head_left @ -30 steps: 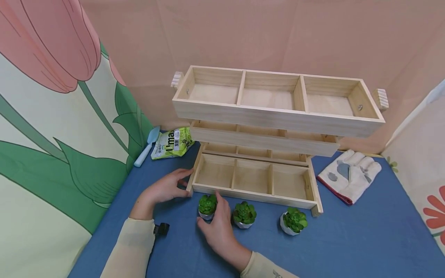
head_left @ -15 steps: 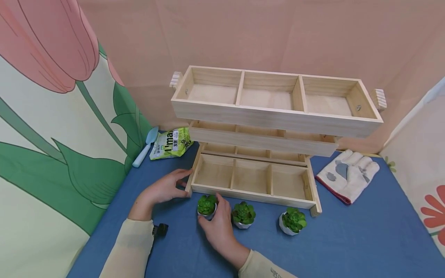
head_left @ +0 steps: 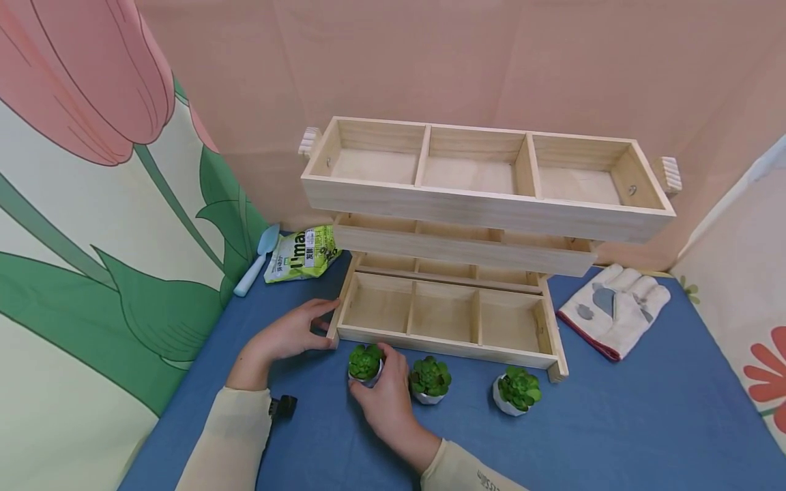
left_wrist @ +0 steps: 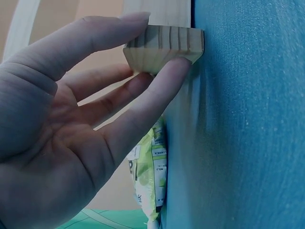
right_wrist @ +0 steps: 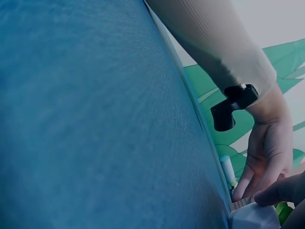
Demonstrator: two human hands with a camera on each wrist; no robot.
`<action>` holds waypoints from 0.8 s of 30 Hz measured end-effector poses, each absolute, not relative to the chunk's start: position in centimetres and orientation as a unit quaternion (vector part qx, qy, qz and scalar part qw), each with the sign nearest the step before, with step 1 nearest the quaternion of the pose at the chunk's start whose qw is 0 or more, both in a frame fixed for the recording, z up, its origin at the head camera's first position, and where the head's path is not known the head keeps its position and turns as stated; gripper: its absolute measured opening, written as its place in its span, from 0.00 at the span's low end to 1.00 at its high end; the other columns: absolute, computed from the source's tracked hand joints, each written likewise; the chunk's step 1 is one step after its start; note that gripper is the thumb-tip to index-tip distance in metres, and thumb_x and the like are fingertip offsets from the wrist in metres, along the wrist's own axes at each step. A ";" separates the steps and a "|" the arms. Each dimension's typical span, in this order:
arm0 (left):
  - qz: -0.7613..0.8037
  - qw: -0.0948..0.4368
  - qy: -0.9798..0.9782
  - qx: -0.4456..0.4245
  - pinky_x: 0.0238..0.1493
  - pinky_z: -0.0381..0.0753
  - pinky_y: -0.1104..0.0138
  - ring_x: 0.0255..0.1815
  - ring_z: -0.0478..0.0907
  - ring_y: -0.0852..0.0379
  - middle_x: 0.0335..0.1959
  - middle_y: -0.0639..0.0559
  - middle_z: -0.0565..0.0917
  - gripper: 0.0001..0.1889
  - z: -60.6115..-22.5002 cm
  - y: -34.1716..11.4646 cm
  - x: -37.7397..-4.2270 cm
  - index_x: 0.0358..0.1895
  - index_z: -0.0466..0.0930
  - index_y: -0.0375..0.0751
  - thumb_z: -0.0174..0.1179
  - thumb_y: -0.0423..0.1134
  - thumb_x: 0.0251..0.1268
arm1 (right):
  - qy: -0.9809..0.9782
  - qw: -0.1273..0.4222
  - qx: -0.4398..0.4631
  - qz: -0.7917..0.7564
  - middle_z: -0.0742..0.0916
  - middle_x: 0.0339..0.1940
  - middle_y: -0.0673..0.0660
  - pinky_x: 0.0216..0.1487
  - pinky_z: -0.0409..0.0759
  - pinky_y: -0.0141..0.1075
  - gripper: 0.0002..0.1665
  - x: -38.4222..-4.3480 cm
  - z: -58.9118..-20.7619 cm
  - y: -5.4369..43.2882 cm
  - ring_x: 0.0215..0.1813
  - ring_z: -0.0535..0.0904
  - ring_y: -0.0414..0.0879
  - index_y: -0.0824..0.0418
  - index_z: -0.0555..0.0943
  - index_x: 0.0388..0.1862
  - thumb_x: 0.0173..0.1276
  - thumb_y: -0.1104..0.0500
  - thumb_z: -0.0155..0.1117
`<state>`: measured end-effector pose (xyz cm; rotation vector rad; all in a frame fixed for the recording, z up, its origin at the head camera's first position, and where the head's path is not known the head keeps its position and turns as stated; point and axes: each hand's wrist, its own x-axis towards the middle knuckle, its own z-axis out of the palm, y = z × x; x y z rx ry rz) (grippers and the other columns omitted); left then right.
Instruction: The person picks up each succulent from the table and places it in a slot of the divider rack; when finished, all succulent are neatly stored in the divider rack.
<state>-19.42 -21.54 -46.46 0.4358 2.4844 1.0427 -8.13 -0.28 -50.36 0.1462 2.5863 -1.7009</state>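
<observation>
In the head view a tiered wooden plant stand (head_left: 491, 213) with divided boxes stands on the blue cloth. My left hand (head_left: 288, 334) holds the front left end of its low side rail; in the left wrist view the thumb and fingers lie around the ridged wooden end (left_wrist: 167, 40). Just before the lowest box, my right hand (head_left: 389, 402) pinches the white pot of a small green succulent (head_left: 365, 361) between thumb and fingers. Part of that white pot (right_wrist: 257, 217) shows low in the right wrist view. Two similar potted succulents, a middle one (head_left: 430, 378) and a right one (head_left: 518, 391), stand to the right.
Left of the stand lie a light blue trowel (head_left: 258, 259) and a green-and-white bag (head_left: 303, 252). A folded pale work glove (head_left: 616, 310) with a red cuff edge lies to the right. Flower-printed cloth hangs on both sides, plain pinkish cloth behind.
</observation>
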 end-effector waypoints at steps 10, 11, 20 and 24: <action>0.377 0.204 0.890 0.153 0.59 0.87 0.52 0.67 0.83 0.38 0.82 0.31 0.64 0.47 -46.4 -21.5 -19.4 0.85 0.60 0.38 0.75 0.41 0.67 | 0.838 0.023 0.040 -0.544 0.77 0.60 0.64 0.66 0.71 0.53 0.42 -8.2 -50.3 -0.3 0.63 0.71 0.55 0.67 0.73 0.69 0.58 0.61 0.82; 0.377 0.204 0.890 0.154 0.58 0.87 0.52 0.67 0.83 0.38 0.82 0.31 0.64 0.47 -46.4 -21.5 -19.4 0.85 0.60 0.38 0.75 0.41 0.67 | 0.838 0.023 0.039 -0.543 0.77 0.60 0.64 0.65 0.71 0.53 0.42 -8.2 -50.3 -0.3 0.63 0.71 0.55 0.67 0.73 0.69 0.58 0.60 0.82; 0.379 0.205 0.889 0.152 0.57 0.87 0.52 0.68 0.82 0.37 0.82 0.31 0.64 0.47 -46.5 -21.6 -19.4 0.85 0.60 0.38 0.75 0.41 0.67 | 0.841 0.018 0.026 -0.539 0.79 0.58 0.64 0.64 0.74 0.52 0.42 -8.2 -49.9 -0.4 0.61 0.73 0.55 0.68 0.75 0.67 0.56 0.59 0.83; 0.381 0.206 0.888 0.153 0.57 0.87 0.52 0.68 0.82 0.37 0.82 0.31 0.64 0.47 -46.6 -21.6 -19.5 0.85 0.60 0.38 0.75 0.41 0.67 | 0.842 0.028 0.025 -0.538 0.79 0.59 0.63 0.64 0.75 0.51 0.44 -8.2 -49.8 -0.4 0.61 0.74 0.54 0.68 0.74 0.68 0.56 0.58 0.84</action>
